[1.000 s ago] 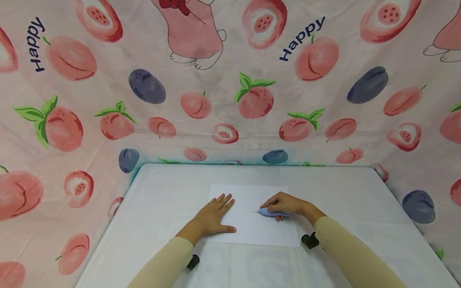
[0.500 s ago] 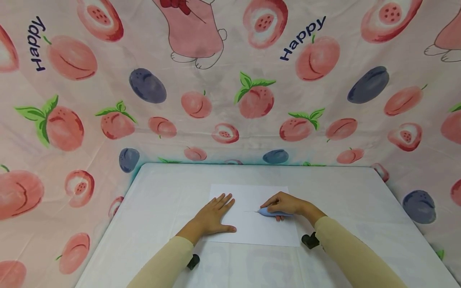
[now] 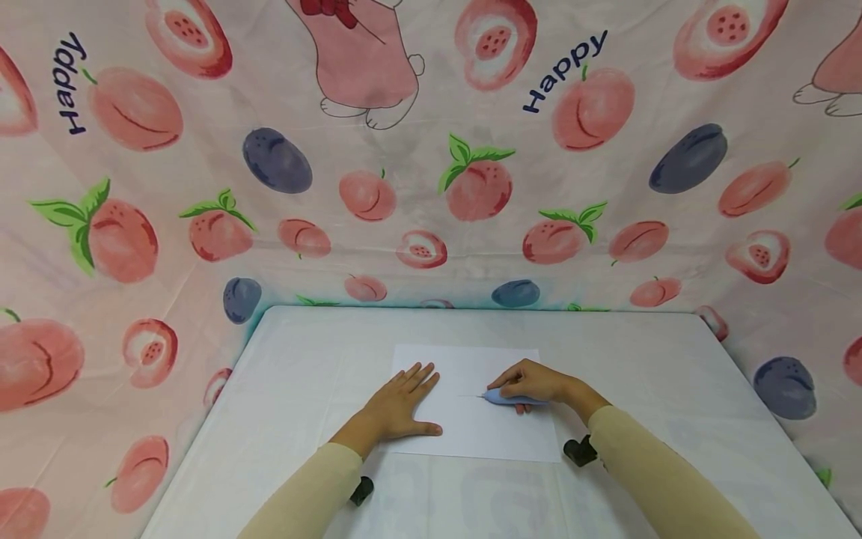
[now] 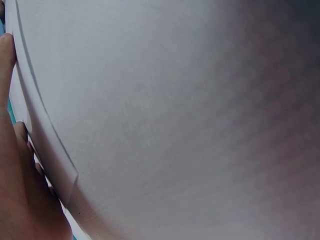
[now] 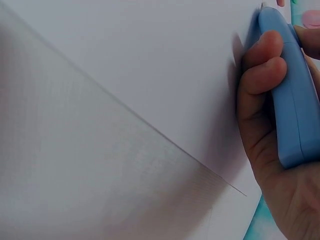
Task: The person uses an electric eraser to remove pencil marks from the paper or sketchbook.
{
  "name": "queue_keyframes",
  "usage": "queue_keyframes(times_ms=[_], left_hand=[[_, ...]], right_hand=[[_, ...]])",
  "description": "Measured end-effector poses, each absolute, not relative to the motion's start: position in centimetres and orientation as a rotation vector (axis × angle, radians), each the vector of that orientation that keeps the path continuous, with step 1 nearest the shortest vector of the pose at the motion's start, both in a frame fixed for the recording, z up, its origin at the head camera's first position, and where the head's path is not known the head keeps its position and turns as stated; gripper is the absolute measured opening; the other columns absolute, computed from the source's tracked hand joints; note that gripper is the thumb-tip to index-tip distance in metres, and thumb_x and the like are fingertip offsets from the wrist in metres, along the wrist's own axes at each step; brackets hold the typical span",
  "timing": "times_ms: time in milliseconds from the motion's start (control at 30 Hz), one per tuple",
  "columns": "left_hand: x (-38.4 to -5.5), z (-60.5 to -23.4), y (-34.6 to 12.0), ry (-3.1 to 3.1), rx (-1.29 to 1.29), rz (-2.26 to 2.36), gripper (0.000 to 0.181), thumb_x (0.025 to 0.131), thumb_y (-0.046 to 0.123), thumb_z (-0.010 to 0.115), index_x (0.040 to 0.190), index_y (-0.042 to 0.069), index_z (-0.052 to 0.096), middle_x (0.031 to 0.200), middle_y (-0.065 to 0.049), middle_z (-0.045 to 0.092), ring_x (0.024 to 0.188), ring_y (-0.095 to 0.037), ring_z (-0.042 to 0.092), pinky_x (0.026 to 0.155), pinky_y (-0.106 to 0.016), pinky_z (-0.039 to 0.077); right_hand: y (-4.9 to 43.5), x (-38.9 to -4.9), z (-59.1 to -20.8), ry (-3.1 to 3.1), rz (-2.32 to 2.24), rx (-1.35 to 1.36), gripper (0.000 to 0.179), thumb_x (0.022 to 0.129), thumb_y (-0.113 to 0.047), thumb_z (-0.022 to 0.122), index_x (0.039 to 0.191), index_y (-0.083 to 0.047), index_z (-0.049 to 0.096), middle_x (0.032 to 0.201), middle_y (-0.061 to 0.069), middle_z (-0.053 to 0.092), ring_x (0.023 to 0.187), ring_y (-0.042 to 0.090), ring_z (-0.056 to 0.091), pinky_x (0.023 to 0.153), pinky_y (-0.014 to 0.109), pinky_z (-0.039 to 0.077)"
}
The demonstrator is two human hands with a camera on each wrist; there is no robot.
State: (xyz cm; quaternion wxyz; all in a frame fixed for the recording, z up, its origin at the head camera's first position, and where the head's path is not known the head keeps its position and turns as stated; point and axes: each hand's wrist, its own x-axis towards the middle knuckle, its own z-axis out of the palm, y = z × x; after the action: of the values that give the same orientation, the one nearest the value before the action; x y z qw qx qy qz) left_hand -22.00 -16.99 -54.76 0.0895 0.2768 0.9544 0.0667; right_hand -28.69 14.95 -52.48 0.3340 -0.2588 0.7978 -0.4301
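A white sheet of paper [image 3: 485, 438] lies on the white-covered table. My left hand [image 3: 404, 404] rests flat on the left part of the sheet, fingers spread and thumb apart. My right hand [image 3: 535, 380] holds a thick, blue, pen-like tool [image 5: 292, 105] with a narrow tip, low over the sheet's right half. A thin line [image 3: 469, 396] on the paper runs leftward from the tip. In the right wrist view the fingers [image 5: 265, 75] curl round the tool's seamed body, and its tip is at the top edge. The left wrist view shows part of the left hand [image 4: 25, 185] at its left edge.
The table [image 3: 323, 337] has a pale cover. A fabric backdrop [image 3: 417, 202] printed with peaches hangs behind it and at both sides. Small black devices [image 3: 362, 490] sit under the wrists. Light sleeves [image 3: 303, 490] cover the forearms.
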Motion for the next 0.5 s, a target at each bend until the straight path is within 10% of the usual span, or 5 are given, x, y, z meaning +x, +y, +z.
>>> queue_keyframes(times_ms=[500], left_hand=[[-22.21,-55.31,-17.0,2.845,0.811,0.195,0.101,0.084,0.077,0.049,0.159,0.02,0.015,0.167,0.002,0.007,0.153,-0.02,0.005,0.124,-0.041,0.013]], right_hand=[[14.99,-28.67,-52.43,2.083,-1.132,-0.681,0.027,0.095,-0.014,0.062,0.12,-0.006,0.071,0.075,0.01,0.068,0.053,0.014,0.055,0.053,0.024,0.05]])
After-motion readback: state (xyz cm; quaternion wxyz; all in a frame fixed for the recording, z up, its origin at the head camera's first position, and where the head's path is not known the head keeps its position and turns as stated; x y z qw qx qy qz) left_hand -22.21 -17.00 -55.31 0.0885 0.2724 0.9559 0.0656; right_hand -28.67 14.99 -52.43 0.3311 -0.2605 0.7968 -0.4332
